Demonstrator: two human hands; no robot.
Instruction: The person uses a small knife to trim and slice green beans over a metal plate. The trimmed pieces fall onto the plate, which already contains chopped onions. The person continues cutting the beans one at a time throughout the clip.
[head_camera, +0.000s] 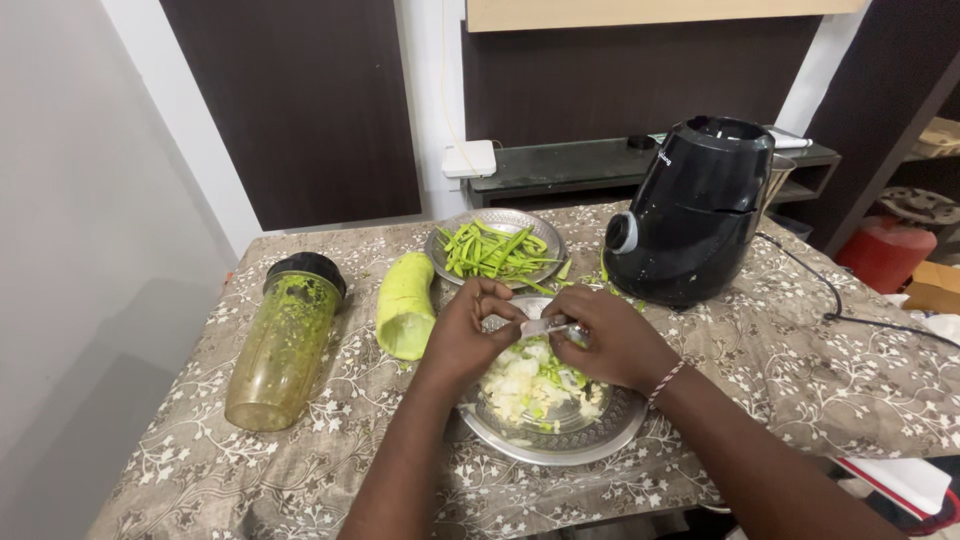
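Meanwhile, at a table (800, 340) spread with a floral cloth, a person cuts vegetable over a steel plate (560, 440) heaped with pale chopped pieces (530, 385). The left hand (465, 335) is curled closed around a small chunk that is mostly hidden by the fingers, while the right hand (610, 345) is closed on a small knife (545, 326) whose blade meets the chunk between the two hands, directly above the heap. Just left of the hands lies a peeled, light green gourd (405, 305), its cut end facing the camera. Behind them a second steel plate (497, 226) holds green peel strips (495, 252). A blender jar (285, 340), smeared green inside, stands near the table's left edge, and a black blender base (690, 210) sits at the back right, its cord trailing off the table. Doing this cut well looks to call for short, controlled strokes, fingertips tucked clear of the edge, and hands kept low over the plate so the pieces drop onto the heap.
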